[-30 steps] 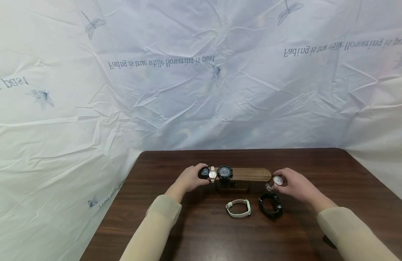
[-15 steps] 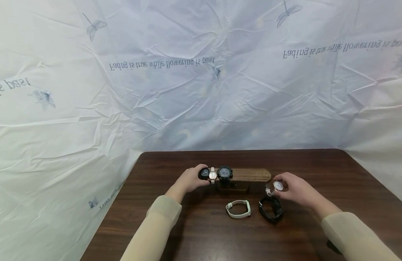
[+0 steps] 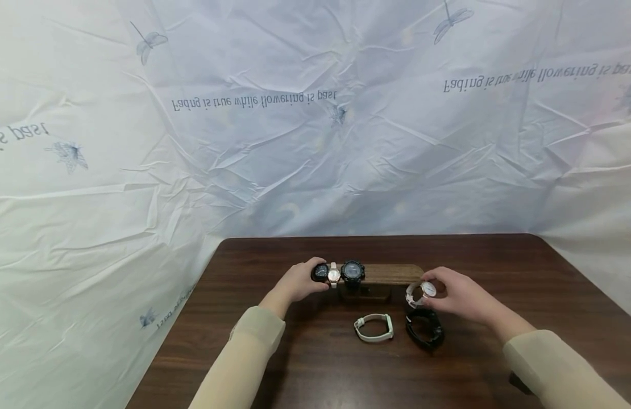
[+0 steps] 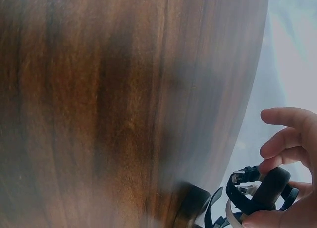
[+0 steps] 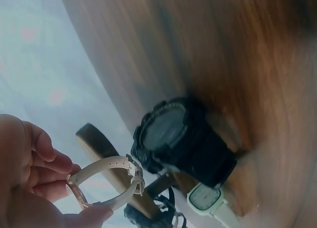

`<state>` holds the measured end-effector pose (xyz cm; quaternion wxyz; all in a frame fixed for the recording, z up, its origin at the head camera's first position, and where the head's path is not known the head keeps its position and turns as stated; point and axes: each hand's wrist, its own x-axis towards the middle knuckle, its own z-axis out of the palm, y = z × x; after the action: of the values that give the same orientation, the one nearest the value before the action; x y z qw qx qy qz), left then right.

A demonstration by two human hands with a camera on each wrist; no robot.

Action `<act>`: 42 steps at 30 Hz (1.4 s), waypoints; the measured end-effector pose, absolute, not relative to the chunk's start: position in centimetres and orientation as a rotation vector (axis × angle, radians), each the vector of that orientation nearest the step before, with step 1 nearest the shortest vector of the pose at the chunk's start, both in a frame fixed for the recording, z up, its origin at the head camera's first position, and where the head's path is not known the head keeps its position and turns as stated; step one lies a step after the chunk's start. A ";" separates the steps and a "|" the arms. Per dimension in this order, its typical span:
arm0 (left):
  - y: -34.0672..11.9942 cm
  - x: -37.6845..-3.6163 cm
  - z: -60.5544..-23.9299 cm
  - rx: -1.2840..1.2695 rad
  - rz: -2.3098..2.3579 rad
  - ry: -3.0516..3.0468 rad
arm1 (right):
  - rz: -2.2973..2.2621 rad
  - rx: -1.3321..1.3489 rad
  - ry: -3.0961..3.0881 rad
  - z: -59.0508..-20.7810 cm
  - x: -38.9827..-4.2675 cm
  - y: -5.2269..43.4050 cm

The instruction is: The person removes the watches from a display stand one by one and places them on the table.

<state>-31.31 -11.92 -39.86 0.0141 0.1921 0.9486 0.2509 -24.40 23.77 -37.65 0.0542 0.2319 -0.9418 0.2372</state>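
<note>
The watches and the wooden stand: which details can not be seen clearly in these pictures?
- Head view: the dials of the three watches on the wooden stand are too small to read.
- Head view: the left hand covers the stand's left end.
- Head view: the right hand covers part of the white watch.
- Right wrist view: the black watch is blurred.
- Left wrist view: the lower edge cuts off the stand.

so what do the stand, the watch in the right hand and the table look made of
Stand: looks like wood, matte brown with faint grain. Watch in the right hand: white dial in a shiny, probably metal rim; its pale strap looks smooth, leather or plastic, hard to say. Table: dark wood or wood-look laminate, streaky grain, slight sheen.
</note>
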 end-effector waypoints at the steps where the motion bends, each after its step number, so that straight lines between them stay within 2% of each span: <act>1: -11.9 -31.3 -39.9 0.599 0.783 2.953 | 0.729 0.717 -2.851 -37.6 -24.4 23.6; 20: -12.0 -31.5 -40.0 0.557 0.846 2.917 | 0.873 0.895 -2.856 -37.7 -24.9 18.1; 42: -12.1 -31.5 -40.0 0.597 0.901 2.910 | 1.030 0.984 -2.926 -40.5 -24.9 11.5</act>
<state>-31.46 -12.12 -39.97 0.0186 0.1924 0.9373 0.2901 -24.89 11.51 -40.50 -0.0563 0.3019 -0.8977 0.3160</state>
